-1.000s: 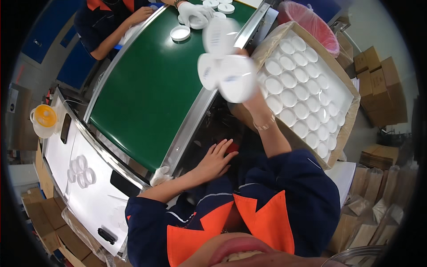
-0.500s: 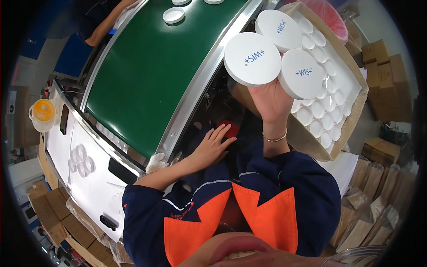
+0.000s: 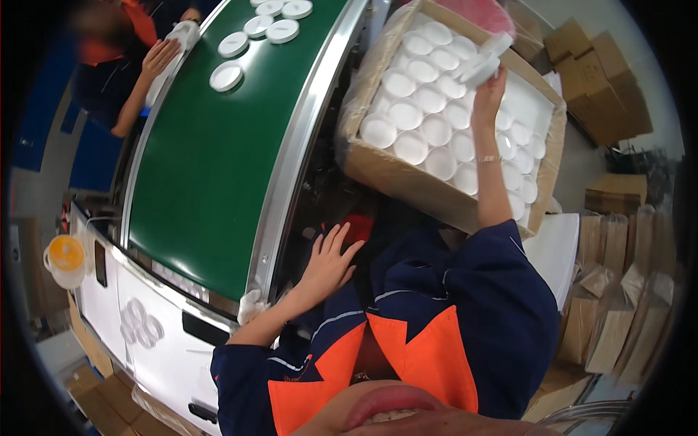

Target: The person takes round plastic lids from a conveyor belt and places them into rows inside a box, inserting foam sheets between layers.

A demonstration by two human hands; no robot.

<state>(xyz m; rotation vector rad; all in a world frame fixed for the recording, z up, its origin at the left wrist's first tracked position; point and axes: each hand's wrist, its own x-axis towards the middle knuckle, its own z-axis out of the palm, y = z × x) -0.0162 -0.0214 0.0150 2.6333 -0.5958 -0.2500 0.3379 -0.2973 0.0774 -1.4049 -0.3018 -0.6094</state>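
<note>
Right hand (image 3: 488,86) closed round blurred white lids (image 3: 486,62) — over the carton (image 3: 407,185); left hand (image 3: 329,263) open, empty.

The right arm stretches straight toward one o'clock, sleeve ending below the elbow, a thin band on the wrist. The right hand (image 3: 488,86) is raised with its fingers curled closed. The left forearm angles toward two o'clock; the left hand (image 3: 329,263) lies flat, palm down, fingers spread.
</note>
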